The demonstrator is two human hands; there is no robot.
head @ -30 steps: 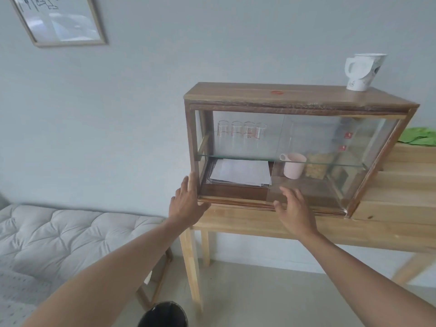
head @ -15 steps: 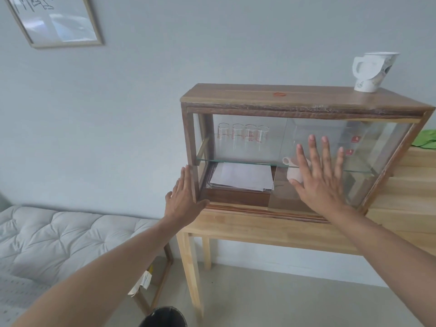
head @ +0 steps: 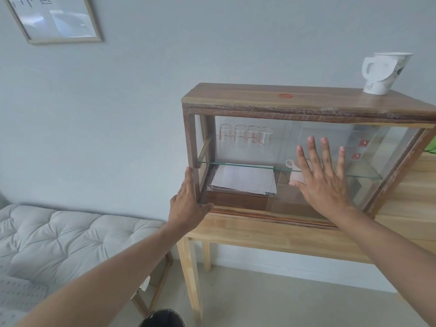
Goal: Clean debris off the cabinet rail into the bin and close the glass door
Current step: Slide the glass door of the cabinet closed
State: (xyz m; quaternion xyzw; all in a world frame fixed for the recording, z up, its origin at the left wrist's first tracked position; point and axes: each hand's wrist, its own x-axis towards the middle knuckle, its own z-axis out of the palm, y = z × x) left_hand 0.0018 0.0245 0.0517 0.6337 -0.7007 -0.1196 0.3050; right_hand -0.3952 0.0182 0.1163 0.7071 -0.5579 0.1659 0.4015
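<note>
Our open right hand [head: 323, 182] presses flat on the clear sliding glass door [head: 330, 166], left hand [head: 188, 204] open, bracing the brown wooden cabinet [head: 306, 102]; the door remains half open.

Two bare forearms enter the picture, one from about 7 o'clock and one from about 4 o'clock, with no sleeve, cuff or glove showing anywhere along them. The left hand [head: 188, 204] is bare, with no ring, watch or band at the wrist. The right hand [head: 323, 182] is likewise bare: four long fingers [head: 315, 154] with short, plain, unpainted nails, no rings, nothing worn at the wrist. Both arms are uncovered right to the edge of the frame, so no clothing shows.
</note>
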